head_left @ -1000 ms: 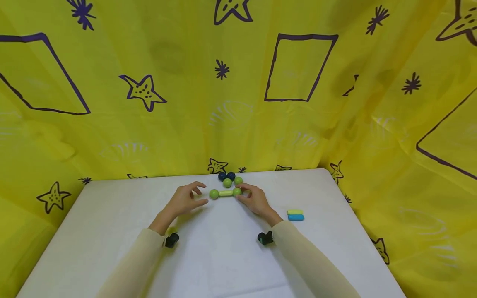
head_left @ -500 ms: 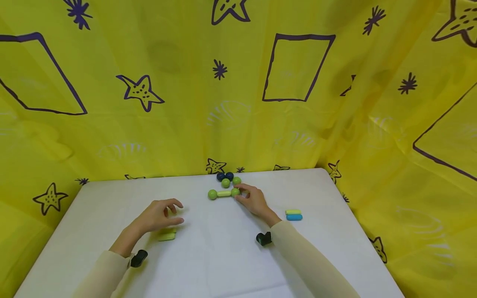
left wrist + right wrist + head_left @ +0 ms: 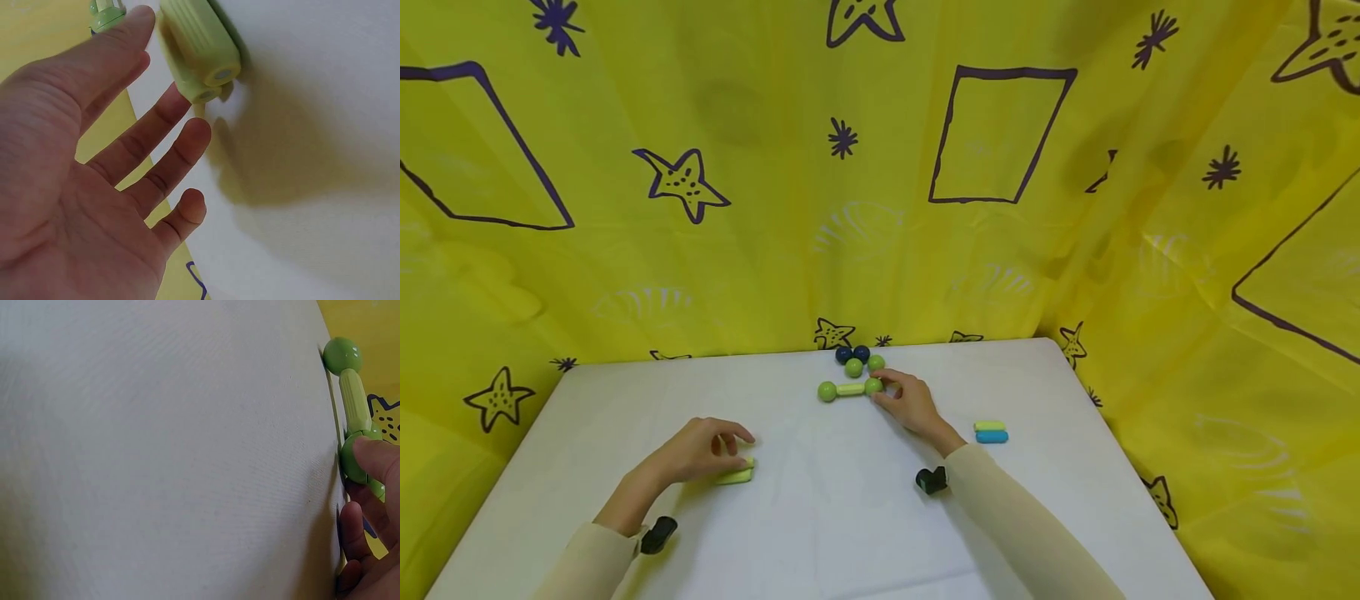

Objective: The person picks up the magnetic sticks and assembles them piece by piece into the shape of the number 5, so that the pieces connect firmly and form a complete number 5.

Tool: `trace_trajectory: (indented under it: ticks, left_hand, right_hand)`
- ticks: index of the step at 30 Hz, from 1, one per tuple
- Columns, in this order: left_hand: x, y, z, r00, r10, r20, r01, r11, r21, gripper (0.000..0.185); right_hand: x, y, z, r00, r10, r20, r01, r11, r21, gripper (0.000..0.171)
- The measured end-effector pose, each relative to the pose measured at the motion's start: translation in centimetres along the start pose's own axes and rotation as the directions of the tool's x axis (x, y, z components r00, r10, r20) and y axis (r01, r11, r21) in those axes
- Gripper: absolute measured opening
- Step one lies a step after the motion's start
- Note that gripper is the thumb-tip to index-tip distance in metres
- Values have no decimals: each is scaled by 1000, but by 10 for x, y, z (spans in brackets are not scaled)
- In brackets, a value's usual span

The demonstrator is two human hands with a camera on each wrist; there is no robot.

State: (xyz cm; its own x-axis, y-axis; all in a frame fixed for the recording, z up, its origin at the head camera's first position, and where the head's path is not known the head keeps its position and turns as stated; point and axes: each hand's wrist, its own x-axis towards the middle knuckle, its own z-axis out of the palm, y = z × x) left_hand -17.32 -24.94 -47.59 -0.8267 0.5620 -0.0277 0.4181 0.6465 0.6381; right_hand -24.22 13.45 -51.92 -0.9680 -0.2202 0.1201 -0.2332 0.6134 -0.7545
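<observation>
Your left hand [image 3: 696, 452] is hovering over the light-green sticks [image 3: 735, 475] lying on the white surface [image 3: 850, 517]. The fingers [image 3: 164, 122] are spread and relaxed in the left wrist view, gripping nothing; the sticks [image 3: 199, 50] are sitting just beyond the fingertips as a stacked pair. I can't tell whether any fingertip is actually touching them.

Your right hand [image 3: 910, 402] is resting on the surface with its fingertips pinching the near green ball [image 3: 873, 386]. In the right wrist view the thumb [image 3: 378, 459] is pressing on that ball [image 3: 356, 465]. The ball is sitting on one end of a pale-green rod [image 3: 851, 389], and a second green ball [image 3: 827, 391] is sitting on the far end, toward your left hand.

Just beyond your right fingertips: two loose green balls [image 3: 863, 365] and two dark blue balls [image 3: 852, 353], clustered together. To the right of your right wrist: a yellow-green stick [image 3: 989, 426] lying against a blue stick [image 3: 992, 437].

Your hands are well apart.
</observation>
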Motion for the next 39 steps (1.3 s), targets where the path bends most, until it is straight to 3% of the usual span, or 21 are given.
trace_trajectory:
  ticks: [19, 29, 39]
  left_hand:
    - [4, 5, 4, 997, 77, -9, -77, 997, 13, 15]
    - [9, 3, 8, 999, 51, 4, -51, 998, 28, 15]
    - [7, 6, 11, 998, 45, -32, -44, 998, 39, 15]
  right_hand:
    - [2, 1, -3, 1000, 7, -11, -7, 1000, -19, 37]
    - [2, 2, -2, 1000, 12, -8, -12, 1000, -18, 37]
    - [0, 2, 0, 1000, 13, 7, -13, 1000, -6, 37]
